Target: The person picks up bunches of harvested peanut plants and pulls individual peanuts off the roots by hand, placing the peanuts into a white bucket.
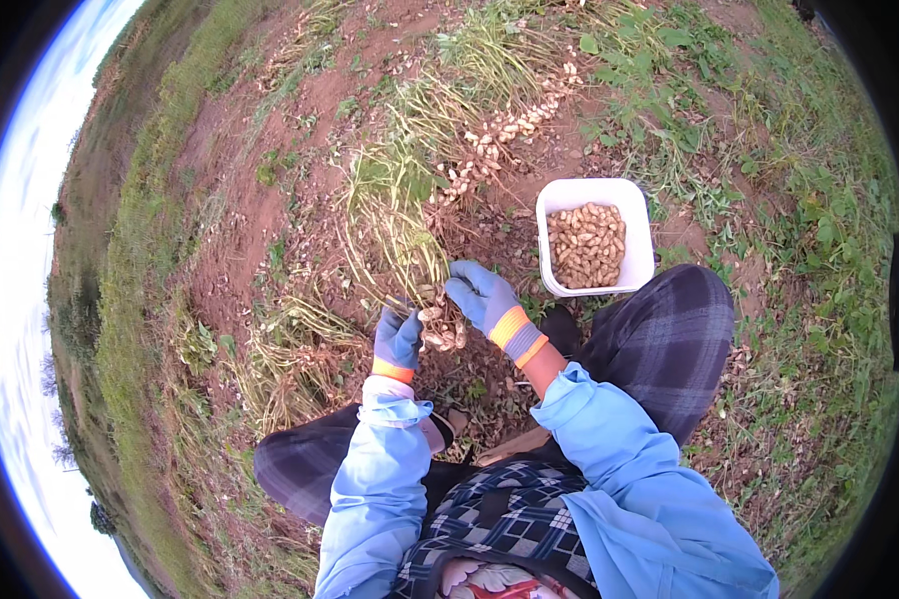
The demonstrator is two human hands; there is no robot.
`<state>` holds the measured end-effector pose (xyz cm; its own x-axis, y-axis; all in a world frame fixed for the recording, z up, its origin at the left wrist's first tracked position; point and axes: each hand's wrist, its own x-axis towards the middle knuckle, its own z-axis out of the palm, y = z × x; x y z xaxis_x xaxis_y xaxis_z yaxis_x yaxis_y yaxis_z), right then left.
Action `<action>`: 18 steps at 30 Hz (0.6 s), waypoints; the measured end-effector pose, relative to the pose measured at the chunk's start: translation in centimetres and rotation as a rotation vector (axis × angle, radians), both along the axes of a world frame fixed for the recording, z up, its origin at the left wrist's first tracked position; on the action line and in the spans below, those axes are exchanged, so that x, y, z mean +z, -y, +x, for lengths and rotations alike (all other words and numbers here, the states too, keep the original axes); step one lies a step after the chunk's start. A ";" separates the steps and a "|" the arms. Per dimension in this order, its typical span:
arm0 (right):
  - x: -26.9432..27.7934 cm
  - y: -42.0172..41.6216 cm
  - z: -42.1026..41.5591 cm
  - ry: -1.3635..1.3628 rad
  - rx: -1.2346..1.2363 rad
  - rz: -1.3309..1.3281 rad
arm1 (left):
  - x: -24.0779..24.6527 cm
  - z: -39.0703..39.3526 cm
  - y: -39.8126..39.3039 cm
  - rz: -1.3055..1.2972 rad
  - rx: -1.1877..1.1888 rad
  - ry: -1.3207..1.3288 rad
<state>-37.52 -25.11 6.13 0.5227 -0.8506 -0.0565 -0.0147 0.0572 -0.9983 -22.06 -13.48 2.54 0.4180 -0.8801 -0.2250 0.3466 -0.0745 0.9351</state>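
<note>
Both my hands wear blue-grey gloves with orange cuffs. My left hand [398, 335] is closed around the lower stems of an uprooted peanut plant [401, 247], left of its cluster of peanut pods [443, 329]. Over on the right side of the same cluster, my right hand [481, 293] has its fingertips bent at the stems and upper pods; whether it grips them is hard to tell. The plant's leafy stems stretch away from me. To the right of my right hand stands a white plastic bucket [638, 258], partly filled with unshelled peanuts [586, 245].
Beyond my hands runs a row of uprooted peanut plants [487, 67] with exposed pods [487, 150]. More pulled plants [292, 367] lie at the left. My bent knees flank the work spot, the right knee [667, 337] close to the bucket. Green weeds [816, 247] grow at the right.
</note>
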 end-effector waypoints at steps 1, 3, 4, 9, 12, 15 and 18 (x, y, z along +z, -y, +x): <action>0.3 0.0 -0.5 0.001 0.018 0.078 | 1.4 -1.7 0.4 0.036 0.027 0.093; 0.0 -0.2 -0.6 0.058 0.001 0.221 | 3.7 -3.4 1.4 -0.068 0.037 0.246; 0.4 -0.1 -0.8 0.063 0.010 0.215 | 4.9 -3.7 1.6 -0.095 0.001 0.263; 0.4 -0.5 -0.4 0.279 -0.059 0.168 | 2.9 -1.9 0.5 -0.040 0.042 0.455; 1.0 -0.4 -1.0 0.146 0.034 0.152 | 5.1 -2.6 1.3 0.041 0.002 0.399; 0.7 -0.5 -1.1 0.139 0.094 0.125 | 7.1 -3.5 1.8 0.089 -0.069 0.290; 0.6 -0.8 -1.0 0.183 0.126 0.098 | 7.3 -3.6 1.4 0.067 -0.161 0.102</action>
